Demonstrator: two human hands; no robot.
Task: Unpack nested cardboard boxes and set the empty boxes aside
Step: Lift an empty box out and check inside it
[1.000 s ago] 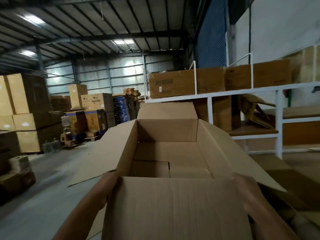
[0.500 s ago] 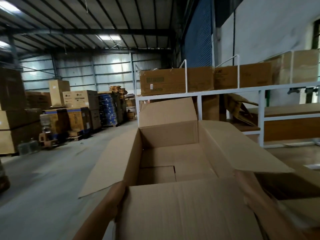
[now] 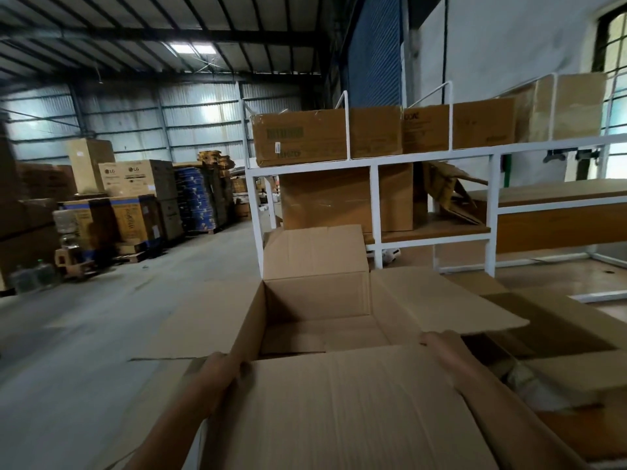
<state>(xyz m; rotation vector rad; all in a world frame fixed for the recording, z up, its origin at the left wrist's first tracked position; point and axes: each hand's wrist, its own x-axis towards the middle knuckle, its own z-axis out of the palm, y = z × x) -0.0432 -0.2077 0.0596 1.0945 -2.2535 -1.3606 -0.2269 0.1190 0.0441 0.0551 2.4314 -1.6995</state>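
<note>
I hold an open brown cardboard box [image 3: 315, 293] in front of me, all its flaps spread out. Nothing lies inside it; only the folded bottom flaps show. My left hand [image 3: 222, 369] grips the box at its near left corner. My right hand [image 3: 437, 344] grips the near right corner, its fingers partly hidden behind the flap. The near flap [image 3: 339, 408] hangs toward me and covers my wrists. Another open cardboard box [image 3: 559, 320] lies low at the right, partly under the held box's right flap.
A white metal rack [image 3: 373, 161] with several closed cartons stands just beyond the box. Stacked cartons and pallets [image 3: 135, 198] line the far left of the warehouse. Bare concrete floor [image 3: 101, 334] stretches to the left.
The view has turned to the right and the box sits lower in it. More of the rack and the floor shows. Both hands keep their grip on the box's near corners.
</note>
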